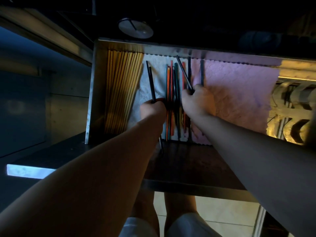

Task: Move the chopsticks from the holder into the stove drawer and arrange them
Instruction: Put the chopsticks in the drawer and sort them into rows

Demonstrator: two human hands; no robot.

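Observation:
The open metal stove drawer is lined with a white cloth and a pink one. A row of yellow wooden chopsticks lies side by side at its left. Orange, teal and dark chopsticks lie in a loose bunch in the middle. My left hand grips a pair of black chopsticks that point away over the white cloth. My right hand holds dark chopsticks, one slanted across the coloured bunch and another sticking up over the pink cloth.
A round stove knob sits above the drawer. The pink cloth covers the drawer's right half. Metal racks or utensils glint at the far right. A dark shelf edge lies below the drawer, with tiled floor and my legs beneath.

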